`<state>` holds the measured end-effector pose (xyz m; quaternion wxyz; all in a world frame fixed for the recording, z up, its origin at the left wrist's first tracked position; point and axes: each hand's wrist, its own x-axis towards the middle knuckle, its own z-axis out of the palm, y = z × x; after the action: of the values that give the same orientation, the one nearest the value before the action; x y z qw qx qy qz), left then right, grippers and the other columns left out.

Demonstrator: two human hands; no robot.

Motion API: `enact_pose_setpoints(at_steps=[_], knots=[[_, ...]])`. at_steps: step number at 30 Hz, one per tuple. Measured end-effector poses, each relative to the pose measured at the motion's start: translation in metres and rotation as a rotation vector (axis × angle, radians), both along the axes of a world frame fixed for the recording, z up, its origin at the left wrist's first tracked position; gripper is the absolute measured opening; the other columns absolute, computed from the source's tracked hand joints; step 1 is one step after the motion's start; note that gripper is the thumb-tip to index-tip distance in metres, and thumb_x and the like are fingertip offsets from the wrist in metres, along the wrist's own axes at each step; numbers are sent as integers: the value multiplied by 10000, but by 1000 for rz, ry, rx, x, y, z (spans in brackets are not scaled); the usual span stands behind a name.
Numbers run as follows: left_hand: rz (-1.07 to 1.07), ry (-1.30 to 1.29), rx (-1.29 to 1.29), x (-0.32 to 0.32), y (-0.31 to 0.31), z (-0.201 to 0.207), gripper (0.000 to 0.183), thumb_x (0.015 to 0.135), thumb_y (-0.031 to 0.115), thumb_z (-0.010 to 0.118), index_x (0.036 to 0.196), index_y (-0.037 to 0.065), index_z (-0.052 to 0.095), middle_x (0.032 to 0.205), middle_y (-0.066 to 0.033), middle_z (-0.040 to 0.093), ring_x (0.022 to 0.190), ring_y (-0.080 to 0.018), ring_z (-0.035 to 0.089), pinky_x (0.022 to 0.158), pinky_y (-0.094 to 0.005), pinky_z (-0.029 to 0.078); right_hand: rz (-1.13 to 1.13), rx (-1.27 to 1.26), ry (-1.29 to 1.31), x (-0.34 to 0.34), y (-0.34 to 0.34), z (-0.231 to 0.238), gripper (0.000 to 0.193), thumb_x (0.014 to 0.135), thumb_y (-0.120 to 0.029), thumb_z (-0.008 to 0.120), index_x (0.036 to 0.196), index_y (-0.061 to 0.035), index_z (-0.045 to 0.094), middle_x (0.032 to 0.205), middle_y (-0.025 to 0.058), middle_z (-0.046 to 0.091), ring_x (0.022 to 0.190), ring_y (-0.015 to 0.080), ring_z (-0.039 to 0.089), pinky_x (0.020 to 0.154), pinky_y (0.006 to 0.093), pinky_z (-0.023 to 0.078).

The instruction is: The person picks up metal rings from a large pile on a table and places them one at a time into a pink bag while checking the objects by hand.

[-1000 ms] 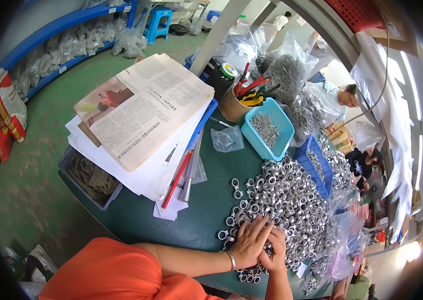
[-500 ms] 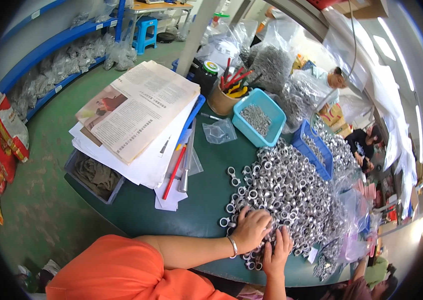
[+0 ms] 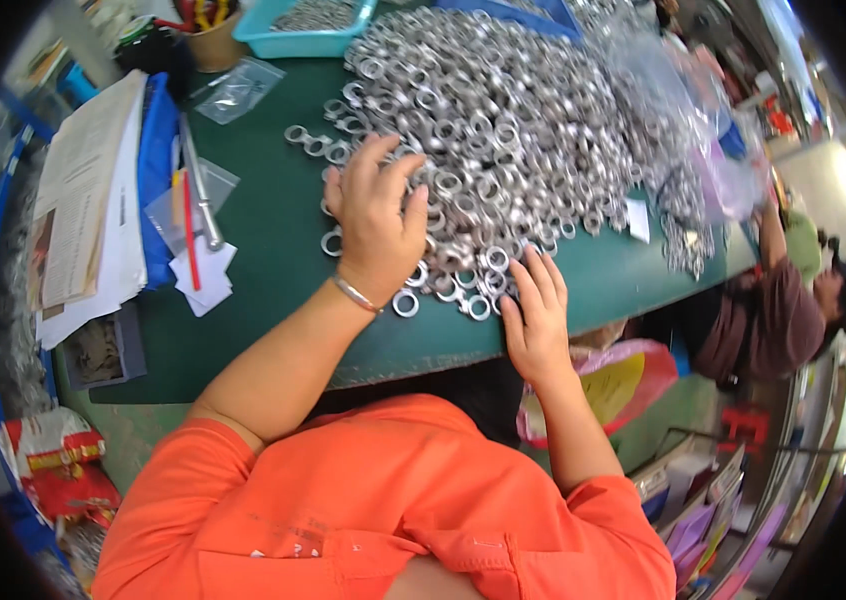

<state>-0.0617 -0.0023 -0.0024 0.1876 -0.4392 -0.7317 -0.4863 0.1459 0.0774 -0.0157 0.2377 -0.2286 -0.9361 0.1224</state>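
Observation:
A large heap of small silvery metal ring parts (image 3: 513, 120), many shaped like joined rings, spreads over the green tabletop (image 3: 268, 225). At the heap's left edge, my left hand (image 3: 380, 205) rests on several rings with its fingers spread. A bracelet (image 3: 356, 294) circles that wrist. My right hand (image 3: 540, 315) is at the near edge of the heap, fingers stretched out and touching the outer rings. Loose rings (image 3: 479, 306) lie between the two hands. What is under my left palm is hidden.
Papers and newspaper (image 3: 93, 200) are stacked at the left, beside a red pencil (image 3: 191, 235) and a small plastic bag (image 3: 240, 90). A turquoise basket (image 3: 303, 42) and a blue one (image 3: 553, 18) stand behind. Clear plastic bags (image 3: 658, 85) and another person (image 3: 773, 320) are at the right.
The view has swung downward and to the right. My hands, close together on the near part of the heap before, are now apart, the left one farther out at the heap's left edge.

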Motion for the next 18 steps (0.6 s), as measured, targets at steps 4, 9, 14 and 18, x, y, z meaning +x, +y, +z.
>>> enact_pose_setpoints(at_steps=[4,9,14,18], knots=[[-383,104,-347,40,-17,27,377,673,267,714,1002,119,605,1268,-110,445,1244,-300,343,986,-522,190,9,-263,222,24,2,5,317,827,-65,547,1137,-1,527,1267,194,448,1164,351,431,973,386,339],[-388,159,-578,32,-18,5,510,608,287,752,1088,279,581,1379,-85,304,1297,-316,231,999,-570,143,-195,-258,364,44,23,4,198,785,15,565,982,9,566,935,122,563,810,224,557,659,283,460],[-343,108,-411,35,-15,19,347,675,75,695,1002,78,579,1247,-124,438,1192,-319,393,990,-490,224,-140,-276,293,40,26,5,127,759,51,562,860,-16,597,823,110,557,758,240,549,658,293,446],[-694,-368,-218,57,-18,27,224,723,-8,628,940,24,580,1079,-131,526,914,-192,547,755,-275,455,-168,-56,106,25,31,2,163,711,38,605,860,-28,598,850,103,533,801,276,507,712,333,419]])
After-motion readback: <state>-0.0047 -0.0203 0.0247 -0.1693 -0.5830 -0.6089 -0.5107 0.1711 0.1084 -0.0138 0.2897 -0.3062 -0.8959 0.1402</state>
